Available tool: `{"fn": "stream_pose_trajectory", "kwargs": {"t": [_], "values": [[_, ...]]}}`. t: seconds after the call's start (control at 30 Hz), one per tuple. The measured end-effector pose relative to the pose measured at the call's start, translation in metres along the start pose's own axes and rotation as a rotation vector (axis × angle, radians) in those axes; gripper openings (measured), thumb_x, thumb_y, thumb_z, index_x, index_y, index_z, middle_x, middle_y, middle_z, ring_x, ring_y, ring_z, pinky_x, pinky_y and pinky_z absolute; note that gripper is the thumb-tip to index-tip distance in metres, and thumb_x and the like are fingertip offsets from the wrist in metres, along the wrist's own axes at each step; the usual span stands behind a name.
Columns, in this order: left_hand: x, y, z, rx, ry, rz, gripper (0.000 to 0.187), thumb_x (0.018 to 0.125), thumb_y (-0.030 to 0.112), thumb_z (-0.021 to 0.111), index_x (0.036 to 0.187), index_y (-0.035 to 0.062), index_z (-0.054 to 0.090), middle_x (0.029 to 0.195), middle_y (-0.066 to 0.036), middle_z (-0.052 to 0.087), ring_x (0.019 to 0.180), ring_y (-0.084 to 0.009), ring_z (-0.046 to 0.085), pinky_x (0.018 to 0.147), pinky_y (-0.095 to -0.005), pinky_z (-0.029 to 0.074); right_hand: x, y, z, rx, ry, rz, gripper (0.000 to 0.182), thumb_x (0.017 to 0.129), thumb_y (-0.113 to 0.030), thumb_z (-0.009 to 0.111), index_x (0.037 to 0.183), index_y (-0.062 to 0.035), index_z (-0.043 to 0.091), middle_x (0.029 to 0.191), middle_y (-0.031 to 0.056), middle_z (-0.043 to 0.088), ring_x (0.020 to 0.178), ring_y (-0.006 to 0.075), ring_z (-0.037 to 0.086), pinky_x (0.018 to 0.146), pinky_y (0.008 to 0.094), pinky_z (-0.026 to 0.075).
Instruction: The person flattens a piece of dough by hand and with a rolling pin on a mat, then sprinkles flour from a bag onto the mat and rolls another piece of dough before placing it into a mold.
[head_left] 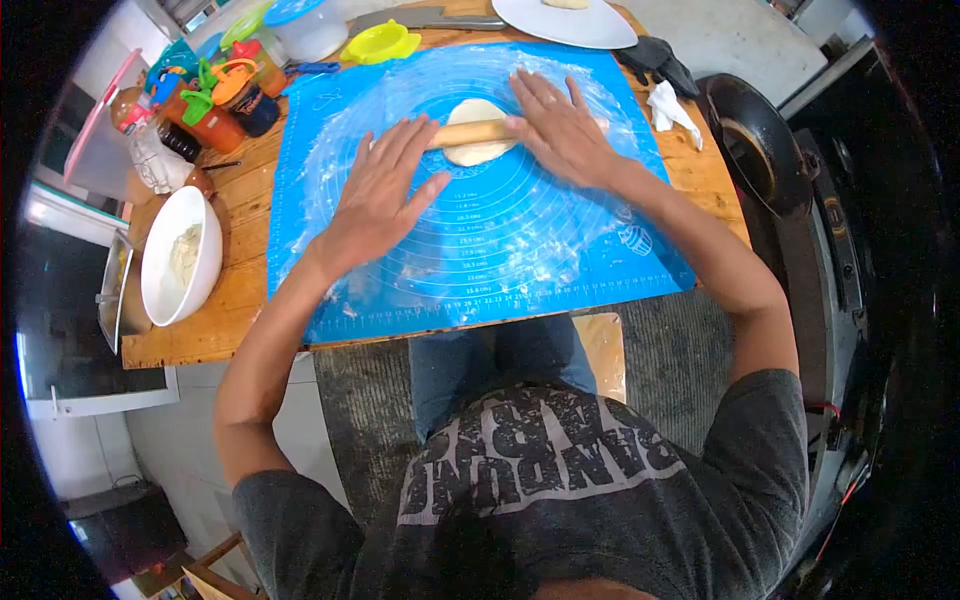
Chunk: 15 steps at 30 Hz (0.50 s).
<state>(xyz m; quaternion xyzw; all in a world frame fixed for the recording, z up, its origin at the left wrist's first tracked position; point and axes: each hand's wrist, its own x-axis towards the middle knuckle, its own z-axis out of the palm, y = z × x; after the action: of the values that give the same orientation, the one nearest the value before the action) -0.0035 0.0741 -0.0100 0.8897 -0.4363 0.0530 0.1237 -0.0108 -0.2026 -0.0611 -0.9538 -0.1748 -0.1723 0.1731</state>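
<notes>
A wooden rolling pin (470,134) lies across a flattened oval of dough (478,155) on a flour-dusted blue baking mat (520,265). My left hand (385,190) rests on the pin's left end, its fingers stretched out and the thumb apart. Over the right end lies my right hand (565,130), palm down with fingers extended. Neither hand wraps round the pin, and both its ends are largely covered by them. Dough shows above and below the pin.
On the left stand a white bowl (208,245) with flour inside and several sauce bottles (215,125). A yellow-green dish (382,42), a knife (420,17) and a white plate (565,25) are at the back. A dark wok (755,145) sits at right, beside a crumpled tissue (672,112).
</notes>
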Motion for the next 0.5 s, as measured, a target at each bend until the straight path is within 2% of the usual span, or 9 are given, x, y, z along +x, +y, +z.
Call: {"fn": "stream_pose_trajectory", "kwargs": {"t": [0.1,0.23,0.33,0.43,0.5], "values": [[-0.017,0.022,-0.010,0.048,0.012,0.052,0.063,0.095,0.039,0.050,0.145,0.0047,0.033,0.148,-0.017,0.035,0.138,-0.0366,0.030,0.114,-0.0566,0.018,-0.031,-0.015,-0.009,-0.048,0.017,-0.076,0.078,0.098,-0.054,0.035,0.146,0.0068,0.024,0.150,0.0263,0.029,0.141,0.0380,0.026,0.115,0.0560,0.013],[-0.029,0.042,-0.025,0.076,-0.069,0.043,0.066,0.092,0.037,0.054,0.146,0.0052,0.032,0.146,-0.018,0.036,0.135,-0.0372,0.033,0.113,-0.0570,0.018,-0.059,-0.035,-0.041,0.027,-0.149,-0.122,0.082,0.096,-0.055,0.040,0.147,0.0063,0.022,0.152,0.0254,0.026,0.143,0.0365,0.023,0.116,0.0549,0.015],[-0.028,0.048,-0.041,-0.092,-0.129,0.036,0.068,0.092,0.041,0.055,0.143,0.0020,0.034,0.140,-0.018,0.041,0.133,-0.0375,0.034,0.113,-0.0574,0.018,-0.075,-0.045,-0.060,0.040,-0.247,-0.148,0.076,0.096,-0.052,0.043,0.146,0.0022,0.027,0.152,0.0238,0.027,0.143,0.0362,0.024,0.116,0.0552,0.015],[-0.009,0.039,-0.035,-0.015,0.106,0.094,0.069,0.093,0.043,0.053,0.146,0.0037,0.031,0.146,-0.019,0.036,0.137,-0.0388,0.030,0.113,-0.0588,0.014,-0.059,-0.032,-0.065,0.045,-0.157,-0.095,0.065,0.097,-0.045,0.046,0.145,-0.0035,0.032,0.151,0.0224,0.030,0.141,0.0374,0.026,0.115,0.0553,0.016],[0.000,0.023,0.004,0.050,0.115,0.046,0.070,0.094,0.043,0.052,0.148,0.0045,0.028,0.149,-0.019,0.032,0.139,-0.0392,0.026,0.114,-0.0587,0.013,-0.057,-0.025,-0.045,-0.094,-0.108,-0.111,0.060,0.096,-0.038,0.049,0.144,-0.0063,0.035,0.150,0.0217,0.032,0.140,0.0386,0.028,0.115,0.0553,0.018]]}}
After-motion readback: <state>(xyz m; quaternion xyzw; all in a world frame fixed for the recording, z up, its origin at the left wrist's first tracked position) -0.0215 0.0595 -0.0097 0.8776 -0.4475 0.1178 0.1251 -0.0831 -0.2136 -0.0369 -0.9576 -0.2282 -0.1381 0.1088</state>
